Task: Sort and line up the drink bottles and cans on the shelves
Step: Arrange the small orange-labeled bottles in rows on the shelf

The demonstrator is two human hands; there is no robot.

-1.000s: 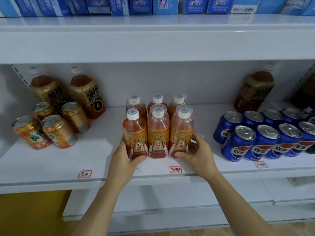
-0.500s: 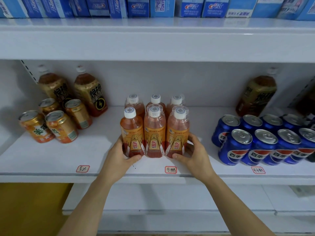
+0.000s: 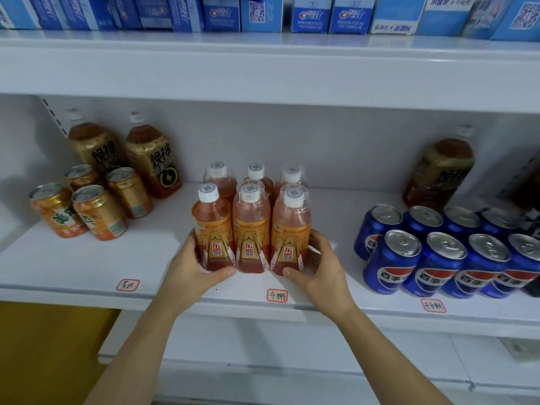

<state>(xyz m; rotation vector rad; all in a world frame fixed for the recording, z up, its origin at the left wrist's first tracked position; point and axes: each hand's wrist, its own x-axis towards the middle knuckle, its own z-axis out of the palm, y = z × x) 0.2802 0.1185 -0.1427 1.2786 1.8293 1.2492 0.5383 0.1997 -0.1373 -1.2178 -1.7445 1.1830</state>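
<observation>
i have my left hand (image 3: pixel 191 267) and right hand (image 3: pixel 318 266) curled low round the full, slick orange bottles (image 3: pixel 251 232) mid-shelf (image 3: pixel 87 258); heavy, top-tippy, best squeezed by their bases.

L hand (image 3: pixel 191 267) thumb tucked further under front-left bottle (image 3: pixel 212 229), R hand (image 3: pixel 317 266) grip barely shifted

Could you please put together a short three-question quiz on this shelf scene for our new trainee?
1. True or false: the left hand and right hand bracket the front row of orange bottles.
2. How many orange bottles stand in that block?
3. The lone gold bottle stands behind: A) orange cans B) blue cans C) toothpaste boxes.

Key: 1 true; 2 six; 3 B.
</observation>
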